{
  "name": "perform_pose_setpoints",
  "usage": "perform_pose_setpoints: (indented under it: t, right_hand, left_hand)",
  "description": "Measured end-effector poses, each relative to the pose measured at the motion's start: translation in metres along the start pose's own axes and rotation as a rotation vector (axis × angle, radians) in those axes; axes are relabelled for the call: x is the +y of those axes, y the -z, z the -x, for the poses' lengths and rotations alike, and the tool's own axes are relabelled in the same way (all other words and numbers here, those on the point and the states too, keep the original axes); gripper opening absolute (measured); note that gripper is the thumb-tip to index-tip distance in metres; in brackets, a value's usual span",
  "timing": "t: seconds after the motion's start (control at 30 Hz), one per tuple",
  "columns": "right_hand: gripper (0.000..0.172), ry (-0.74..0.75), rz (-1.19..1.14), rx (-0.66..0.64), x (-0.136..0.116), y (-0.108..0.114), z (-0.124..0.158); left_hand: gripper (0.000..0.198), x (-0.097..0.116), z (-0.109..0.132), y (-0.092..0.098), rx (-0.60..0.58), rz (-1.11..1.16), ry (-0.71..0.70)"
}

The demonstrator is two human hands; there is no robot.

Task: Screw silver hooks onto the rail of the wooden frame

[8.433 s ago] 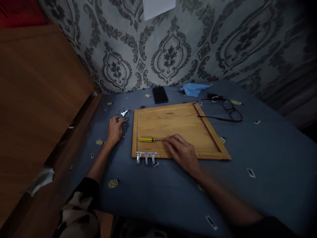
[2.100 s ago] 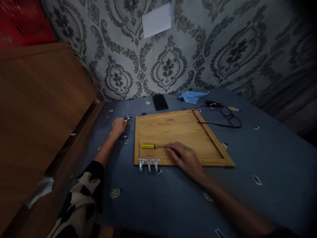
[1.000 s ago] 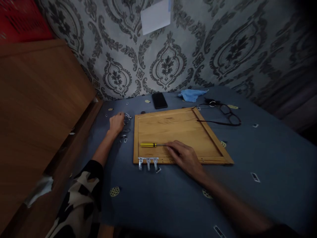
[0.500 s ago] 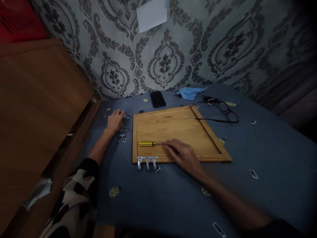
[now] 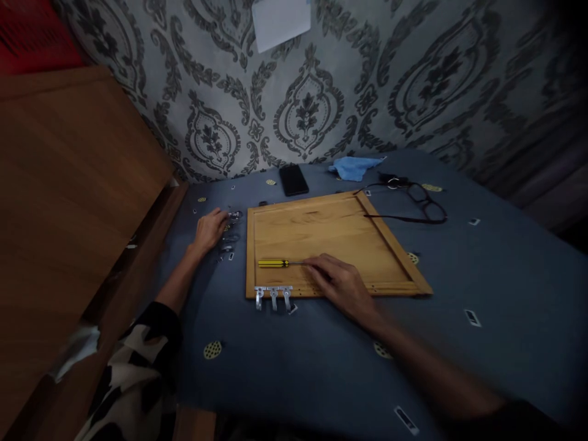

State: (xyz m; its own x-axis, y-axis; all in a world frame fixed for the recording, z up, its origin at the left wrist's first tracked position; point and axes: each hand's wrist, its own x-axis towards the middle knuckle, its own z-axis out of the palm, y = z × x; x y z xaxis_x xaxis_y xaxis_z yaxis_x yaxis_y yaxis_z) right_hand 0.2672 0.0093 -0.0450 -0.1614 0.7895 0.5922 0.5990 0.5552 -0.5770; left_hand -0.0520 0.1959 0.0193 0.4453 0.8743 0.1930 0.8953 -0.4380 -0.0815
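Note:
A framed wooden panel (image 5: pixel 316 236) lies flat on the cloth-covered surface. Three silver metal hooks (image 5: pixel 274 295) with flat plates sit side by side on its near left edge, their curved ends hanging past it. My right hand (image 5: pixel 342 285) rests over the near edge, fingers closed on the thin shaft of a screwdriver (image 5: pixel 273 263) whose yellow handle points left above the panel. Left of the panel, my left hand (image 5: pixel 211 229) pinches the end of a metal hook (image 5: pixel 236 215). More loose metal hooks (image 5: pixel 229 240) lie beside and below its fingers, partly hidden.
A black phone (image 5: pixel 294 180), a blue cloth (image 5: pixel 354 168) and dark-framed glasses (image 5: pixel 422 205) lie behind the panel, one temple of the glasses reaching over it. A wooden cabinet (image 5: pixel 78 184) stands along the left. Patterned wall (image 5: pixel 307 110) closes off the back.
My left hand has drawn slightly back and left, its fingertips now at the uppermost loose hook. My right hand and the screwdriver stay in place. The view has shifted slightly.

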Motion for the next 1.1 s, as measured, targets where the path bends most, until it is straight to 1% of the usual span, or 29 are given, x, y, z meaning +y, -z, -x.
perform_pose_setpoints:
  t: [0.13, 0.27, 0.5, 0.6, 0.87, 1.1]
  right_hand:
    - [0.021, 0.009, 0.015, -0.002, 0.0, 0.0, 0.0]
    - [0.022, 0.005, 0.025, -0.005, 0.0, 0.0, 0.0]
    - [0.021, 0.004, 0.033, -0.015, 0.001, 0.0, 0.0]
    - [0.021, 0.0, 0.034, -0.014, 0.0, 0.001, 0.0]
    - [0.02, -0.004, 0.023, -0.008, -0.002, 0.001, 0.0]
    - [0.019, -0.01, 0.013, -0.014, -0.002, 0.001, 0.0]
  left_hand:
    - [0.022, -0.006, 0.01, -0.007, -0.021, 0.068, -0.03]
    - [0.022, -0.01, 0.009, -0.007, -0.024, 0.123, -0.049]
    - [0.031, -0.012, -0.01, -0.005, 0.011, 0.123, 0.003]
    - [0.032, -0.012, -0.018, -0.007, -0.015, 0.104, 0.001]
    - [0.023, -0.02, -0.035, -0.007, -0.093, 0.088, -0.073]
    - [0.025, -0.03, -0.045, -0.012, -0.138, 0.104, -0.124]
